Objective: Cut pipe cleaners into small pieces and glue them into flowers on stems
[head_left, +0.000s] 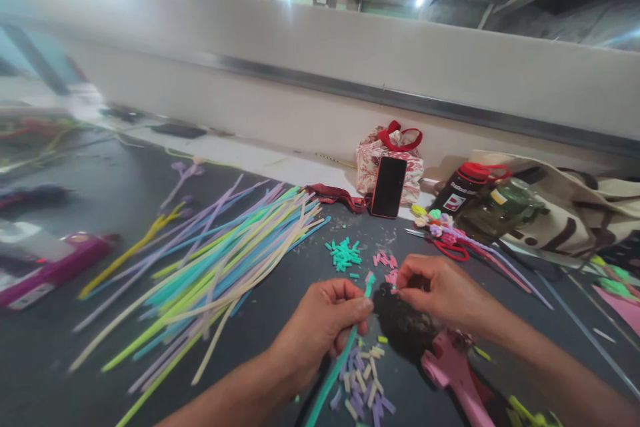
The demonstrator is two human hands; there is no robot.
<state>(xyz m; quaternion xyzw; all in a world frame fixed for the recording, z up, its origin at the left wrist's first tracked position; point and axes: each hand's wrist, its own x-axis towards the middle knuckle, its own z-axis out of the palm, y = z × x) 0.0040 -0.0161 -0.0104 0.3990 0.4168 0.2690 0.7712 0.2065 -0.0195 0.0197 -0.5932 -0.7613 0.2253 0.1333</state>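
Note:
My left hand [334, 317] is closed round a teal pipe cleaner [327, 387], with a small pink piece [370, 276] at its upper end. To the right, my right hand [433, 287] pinches at the edge of a small pile of short pink pieces [384, 259]. A pink bit shows at its fingertips. Beyond my hands lies a heap of short teal pieces [343, 255]. Lilac and cream cut pieces [364, 380] are scattered just right of the held pipe cleaner. Under my right forearm is a pink tool [457, 373], partly hidden.
Many long coloured pipe cleaners [215, 253] spread over the left of the dark table. A blurred magenta device [55, 267] sits far left. A phone [389, 187] leans on a patterned bag [365, 163]. Red-handled scissors [453, 250], a black bottle [457, 190] and a green jug [505, 207] stand right.

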